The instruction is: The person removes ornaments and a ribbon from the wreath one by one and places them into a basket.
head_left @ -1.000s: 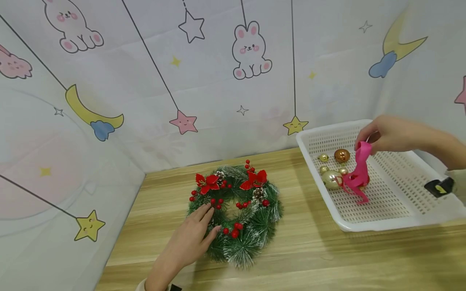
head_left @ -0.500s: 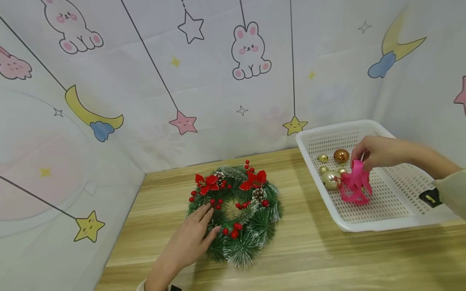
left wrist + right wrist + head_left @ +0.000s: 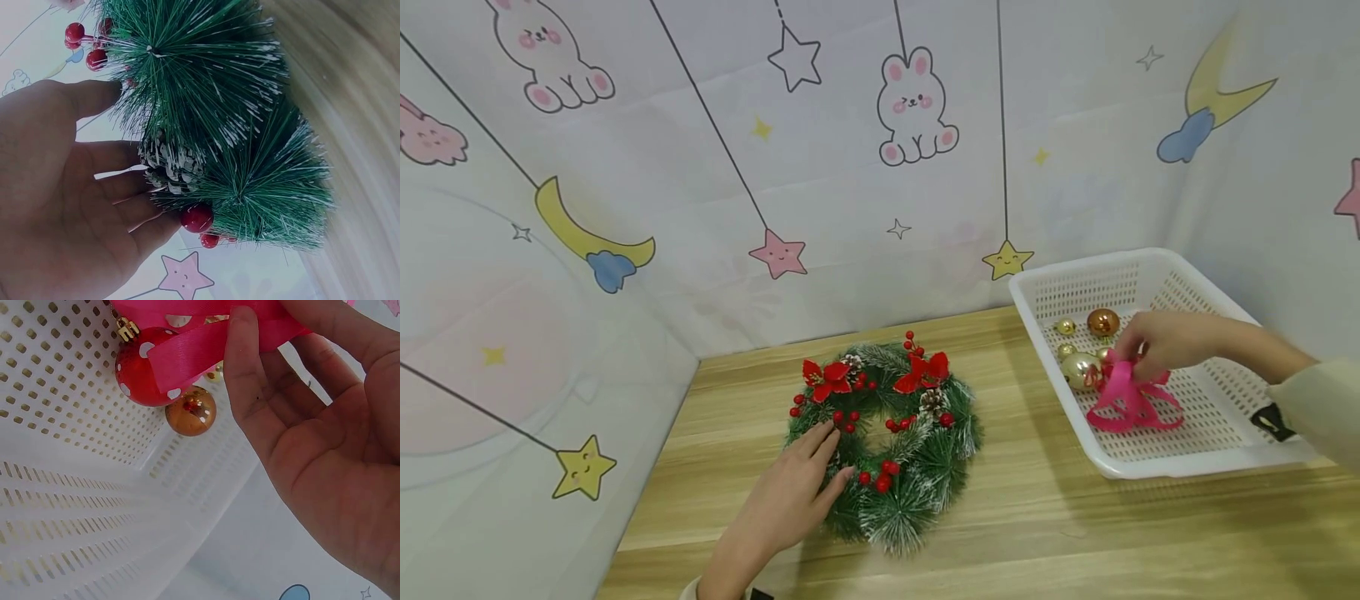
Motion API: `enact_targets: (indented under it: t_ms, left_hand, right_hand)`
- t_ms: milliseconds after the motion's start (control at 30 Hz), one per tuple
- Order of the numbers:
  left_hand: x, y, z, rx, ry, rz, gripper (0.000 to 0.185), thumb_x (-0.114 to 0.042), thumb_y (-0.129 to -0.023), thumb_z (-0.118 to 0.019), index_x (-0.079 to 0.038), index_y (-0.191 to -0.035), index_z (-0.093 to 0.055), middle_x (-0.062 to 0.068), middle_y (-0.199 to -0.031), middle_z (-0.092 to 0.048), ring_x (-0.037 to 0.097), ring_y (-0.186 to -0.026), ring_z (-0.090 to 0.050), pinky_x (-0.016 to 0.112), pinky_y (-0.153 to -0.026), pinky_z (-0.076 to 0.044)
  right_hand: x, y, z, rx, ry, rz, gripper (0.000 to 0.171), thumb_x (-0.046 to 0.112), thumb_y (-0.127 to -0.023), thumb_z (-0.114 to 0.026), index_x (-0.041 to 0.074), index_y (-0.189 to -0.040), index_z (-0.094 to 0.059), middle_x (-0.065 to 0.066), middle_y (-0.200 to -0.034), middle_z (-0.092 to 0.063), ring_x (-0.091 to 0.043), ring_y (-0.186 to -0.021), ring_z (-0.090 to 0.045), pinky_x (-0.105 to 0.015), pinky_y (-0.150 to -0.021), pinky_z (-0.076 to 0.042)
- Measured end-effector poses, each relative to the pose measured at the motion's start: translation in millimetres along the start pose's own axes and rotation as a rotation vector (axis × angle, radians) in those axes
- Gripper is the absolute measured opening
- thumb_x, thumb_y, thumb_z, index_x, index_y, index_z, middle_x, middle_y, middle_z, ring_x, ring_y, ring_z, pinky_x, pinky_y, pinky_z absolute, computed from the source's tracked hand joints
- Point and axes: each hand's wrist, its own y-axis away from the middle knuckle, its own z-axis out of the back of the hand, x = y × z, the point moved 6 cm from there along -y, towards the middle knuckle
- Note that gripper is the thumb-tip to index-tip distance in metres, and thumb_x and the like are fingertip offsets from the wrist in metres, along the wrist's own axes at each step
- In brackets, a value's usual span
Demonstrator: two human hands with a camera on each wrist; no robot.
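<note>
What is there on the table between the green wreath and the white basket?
Nothing. In the head view only bare wooden table lies between the wreath and the white basket.

wreath: green, white-tipped, red berries
ribbon: pink
basket: white
bauble: red, white dots
counter: light wood grain

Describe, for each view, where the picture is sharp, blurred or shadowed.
Head view: evenly lit and sharp, soft shadow beside the white perforated plastic basket. Left wrist view: the green pine wreath is crisp, the wooden table smeared. Right wrist view: the pink satin ribbon and right hand are sharp.
</note>
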Motion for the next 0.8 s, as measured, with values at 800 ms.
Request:
enact_targets:
  t_ms: [800]
  left_hand:
    - [4.1, -1.5, 2.8, 0.005, 0.036, -0.004, 0.062, -0.040, -0.107, -0.061, 0.000, -0.154, -0.051, 0.021, -0.162, -0.048, 0.041, -0.149, -0.049, 0.058, -0.117, -0.048]
  right_hand:
    - [4, 7, 5, 0.104, 0.009, -0.025, 0.047, 0.016, -0.087, -0.084, 0.006, -0.132, -0.071, -0.006, -0.116, -0.073, -0.015, -0.094, -0.069, -0.029, -0.077, -0.064]
